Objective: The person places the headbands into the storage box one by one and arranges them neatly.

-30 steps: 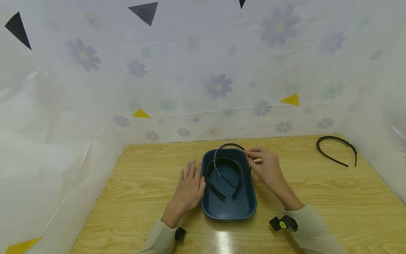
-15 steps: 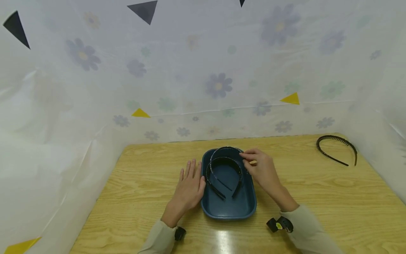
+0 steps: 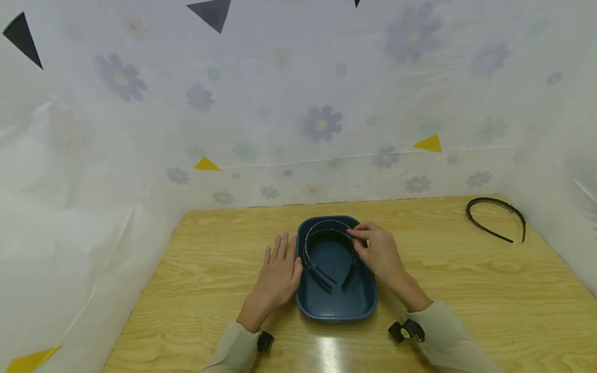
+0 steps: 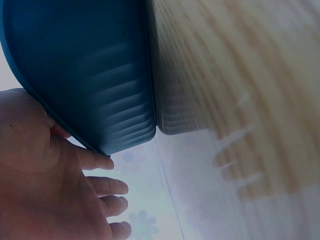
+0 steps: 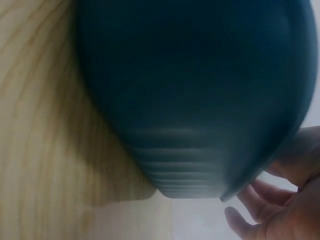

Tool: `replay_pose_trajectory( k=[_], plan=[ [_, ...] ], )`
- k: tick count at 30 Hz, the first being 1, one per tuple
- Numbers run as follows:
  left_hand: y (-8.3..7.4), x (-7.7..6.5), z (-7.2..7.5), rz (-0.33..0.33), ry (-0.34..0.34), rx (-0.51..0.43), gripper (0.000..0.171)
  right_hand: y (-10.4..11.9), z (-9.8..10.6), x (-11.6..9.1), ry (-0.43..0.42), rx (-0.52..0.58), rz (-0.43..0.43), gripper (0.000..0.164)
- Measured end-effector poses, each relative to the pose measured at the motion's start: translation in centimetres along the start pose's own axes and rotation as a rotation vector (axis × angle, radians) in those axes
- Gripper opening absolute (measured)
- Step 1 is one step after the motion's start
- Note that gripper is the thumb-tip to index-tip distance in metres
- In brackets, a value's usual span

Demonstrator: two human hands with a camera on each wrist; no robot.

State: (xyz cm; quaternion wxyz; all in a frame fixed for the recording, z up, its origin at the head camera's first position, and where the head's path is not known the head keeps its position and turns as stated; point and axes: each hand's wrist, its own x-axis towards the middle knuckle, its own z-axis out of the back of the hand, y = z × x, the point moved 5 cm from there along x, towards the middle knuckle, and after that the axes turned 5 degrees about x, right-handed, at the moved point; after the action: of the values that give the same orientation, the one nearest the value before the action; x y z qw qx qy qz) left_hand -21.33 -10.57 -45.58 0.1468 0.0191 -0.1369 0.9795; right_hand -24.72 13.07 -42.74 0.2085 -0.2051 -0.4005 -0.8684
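Observation:
A dark blue plastic basin [image 3: 338, 310] stands on the table with a dark headband [image 3: 347, 277] lying in it. Over that one sits a thin, sparkly headband [image 3: 313, 233], its right side pinched between the thumb and fingers of my right hand [image 3: 381, 253] inside the basin. My left hand [image 3: 275, 278] lies along the basin's left side, fingers extended and thumb against the rim. In the left wrist view, the left hand [image 4: 55, 175] touches the basin's rim. The right wrist view shows the right hand [image 5: 287, 205] past the rim; the basin wall hides the headbands there.
Another black toothed headband [image 3: 495, 201] lies at the far right of the wooden table [image 3: 200, 269]. A white flowered sheet [image 3: 280, 129] hangs behind the table and along its sides.
My right hand has moved left and inward, bringing the thin headband down into the basin until it nearly lines up with the one lying there. The left hand has stayed in place.

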Motion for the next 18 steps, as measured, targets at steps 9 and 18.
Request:
replay_pose_trajectory(
  k=[9,18],
  plan=[
    [0.1,0.1,0.0,0.002,0.01,-0.002,0.06,0.2,-0.8,0.1,0.005,-0.037,-0.013,0.029],
    [0.0,0.0,0.0,0.008,0.014,-0.007,0.06,0.3,-1.3,0.2,0.028,-0.087,-0.01,0.028]
  ],
)
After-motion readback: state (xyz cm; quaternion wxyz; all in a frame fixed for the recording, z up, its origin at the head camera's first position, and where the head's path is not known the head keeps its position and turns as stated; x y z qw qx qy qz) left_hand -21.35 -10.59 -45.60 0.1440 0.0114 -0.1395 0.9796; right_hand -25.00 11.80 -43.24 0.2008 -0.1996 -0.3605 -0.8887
